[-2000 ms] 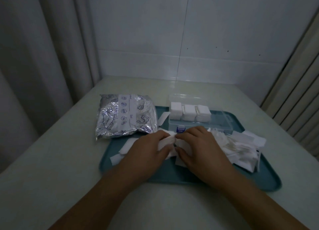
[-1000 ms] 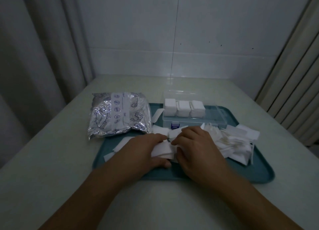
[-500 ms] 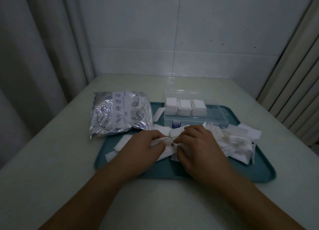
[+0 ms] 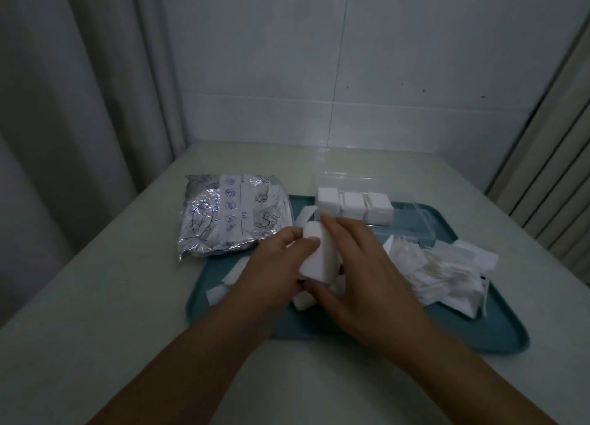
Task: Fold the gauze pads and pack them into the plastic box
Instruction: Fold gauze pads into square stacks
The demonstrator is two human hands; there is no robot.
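Gauze pad (image 4: 319,255) pinched between both hands — plastic box (image 4: 376,215) holds three folded stacks.

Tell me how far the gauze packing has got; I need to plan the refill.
Done: three folded stacks stand in the plastic box. In hand: left hand and right hand hold a folded gauze pad above the tray. Left: a loose pile remains.

Your right hand (image 4: 360,265) covers the right edge of the folded gauze pad (image 4: 319,252) and the near wall of the plastic box (image 4: 412,225). Your forearms run off the bottom edge. Print on the foil pouch (image 4: 233,217) is too small to read.
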